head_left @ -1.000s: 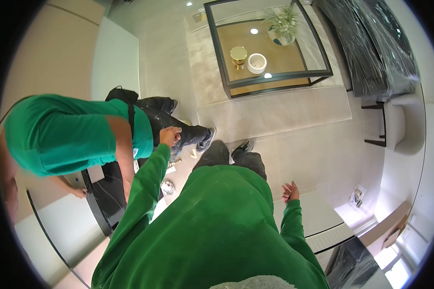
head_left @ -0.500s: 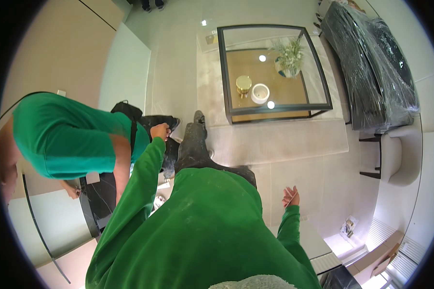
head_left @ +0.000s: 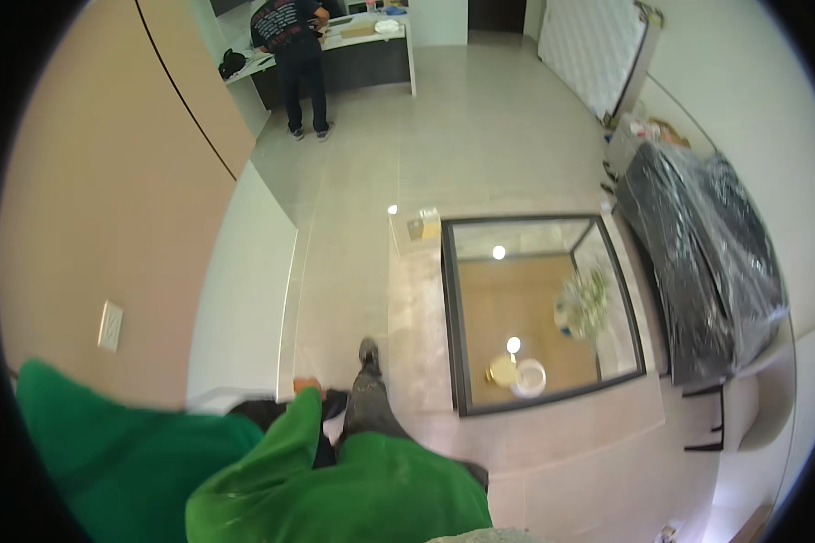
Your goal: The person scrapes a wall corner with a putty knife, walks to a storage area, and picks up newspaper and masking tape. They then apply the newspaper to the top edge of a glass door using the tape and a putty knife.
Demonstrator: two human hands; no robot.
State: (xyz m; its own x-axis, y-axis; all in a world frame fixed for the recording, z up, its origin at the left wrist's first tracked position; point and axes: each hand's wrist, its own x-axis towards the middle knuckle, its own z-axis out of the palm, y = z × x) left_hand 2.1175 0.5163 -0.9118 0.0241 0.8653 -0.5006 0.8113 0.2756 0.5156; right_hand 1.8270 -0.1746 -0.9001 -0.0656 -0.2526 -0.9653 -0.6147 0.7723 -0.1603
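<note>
My left hand (head_left: 308, 385) shows just past the end of my green sleeve, in front of my body and left of my dark trouser leg. It is small and smeared, so its fingers and anything in them cannot be made out. My right hand is out of the picture. Close on my left is a co-worker in a green shirt (head_left: 127, 443). Ahead to the right stands a glass-topped coffee table (head_left: 455, 317) with a black frame. A white round bowl (head_left: 541, 377), a gold round container (head_left: 501, 371) and a plant (head_left: 587, 303) show through its glass.
A plastic-wrapped dark piece of furniture (head_left: 697, 262) stands right of the table, with a pale chair (head_left: 770, 407) nearer. A mattress (head_left: 593, 54) leans at the far right. Another person (head_left: 299, 54) bends over a desk (head_left: 362, 68) at the back. A beige panelled wall (head_left: 127, 199) runs along the left.
My view has tilted up, so the coffee table sits lower and the far desk, person and mattress have come in. My right hand has left the picture. My left hand appears lower.
</note>
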